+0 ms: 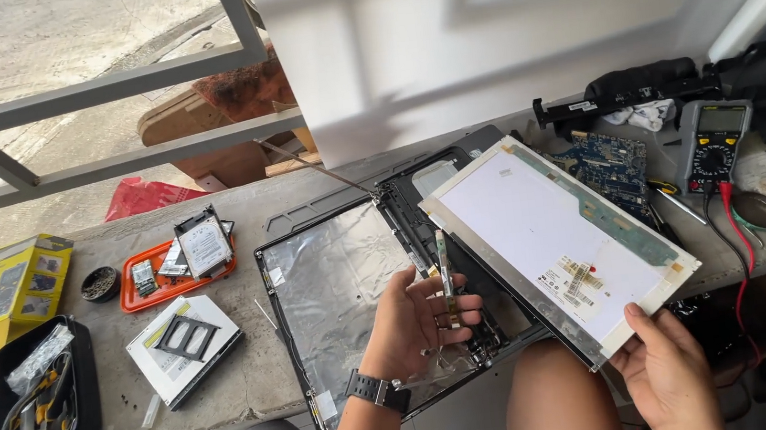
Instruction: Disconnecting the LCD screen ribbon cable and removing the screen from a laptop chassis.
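My left hand (414, 322), with a black watch on the wrist, grips a long narrow circuit strip (446, 275) held upright over the open laptop lid shell (333, 278), whose inside is lined with silver foil. My right hand (665, 370) holds the near corner of a detached laptop screen panel (549, 234), its white back facing up and tilted above the laptop base (436, 175). A thin cable runs from the lid's top corner toward the railing.
On the concrete ledge (248, 379) to the left lie an optical drive (185, 348), an orange tray with a hard drive (200, 250), a yellow box (8, 296) and a black tool tray (39, 398). A blue circuit board (613, 165) and a multimeter (713, 144) with red lead sit right.
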